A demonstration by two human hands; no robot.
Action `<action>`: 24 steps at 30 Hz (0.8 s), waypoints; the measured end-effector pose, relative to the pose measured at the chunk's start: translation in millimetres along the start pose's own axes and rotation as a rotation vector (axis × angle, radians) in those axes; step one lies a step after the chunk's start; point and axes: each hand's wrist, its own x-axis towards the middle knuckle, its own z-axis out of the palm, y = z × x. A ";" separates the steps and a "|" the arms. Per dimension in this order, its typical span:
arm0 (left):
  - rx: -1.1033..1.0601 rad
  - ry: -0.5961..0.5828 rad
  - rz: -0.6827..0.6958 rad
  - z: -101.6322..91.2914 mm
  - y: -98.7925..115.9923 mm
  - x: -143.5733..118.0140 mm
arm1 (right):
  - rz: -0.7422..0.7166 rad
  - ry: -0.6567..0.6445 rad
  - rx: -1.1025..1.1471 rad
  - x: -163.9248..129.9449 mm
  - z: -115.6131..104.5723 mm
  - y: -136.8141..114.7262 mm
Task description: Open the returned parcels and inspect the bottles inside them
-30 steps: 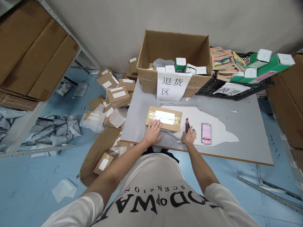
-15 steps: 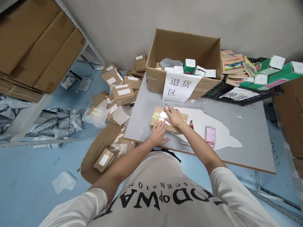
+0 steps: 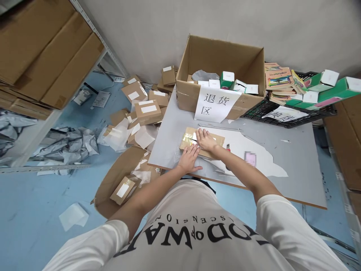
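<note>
Right hand (image 3: 205, 139) lies on top of the taped parcel (image 3: 201, 142), fingers spread flat and pressing, gripping nothing — possibly picking at the tape, too small to tell. Left hand (image 3: 188, 160) rests open-palmed against the parcel's near edge. Parcel's long axis runs left-right under both. Box cutter (image 3: 228, 148) just right of the wrist, on the table (image 3: 296, 158).

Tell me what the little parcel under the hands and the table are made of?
The parcel looks like brown corrugated cardboard, matte, with glossy clear tape that catches the light and a white paper label. Both the left hand and the right hand rest on it. The table seems to be a board with a smooth grey coating; its brown edge suggests wood or fibreboard.
</note>
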 end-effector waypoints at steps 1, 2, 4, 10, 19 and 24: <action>0.001 0.003 0.003 0.1 0.0 0.1 | -0.015 -0.013 0.010 0.9 -3.5 1.4; 0.001 0.004 0.005 0.0 0.1 0.2 | -0.029 -0.024 0.024 1.8 -7.2 2.8; 0.002 0.003 0.004 -0.6 0.0 0.7 | -0.052 -0.047 0.047 3.6 -14.4 5.6; -0.014 -0.022 -0.009 -3.4 0.2 2.5 | -0.128 -0.119 -0.013 7.7 -31.2 12.6; -0.003 -0.010 -0.003 1.0 1.9 -6.6 | 0.033 -0.171 0.253 36.2 -68.0 73.2; 0.007 -0.036 0.003 -1.3 1.4 -7.4 | 0.323 -0.081 0.305 36.8 -38.3 96.6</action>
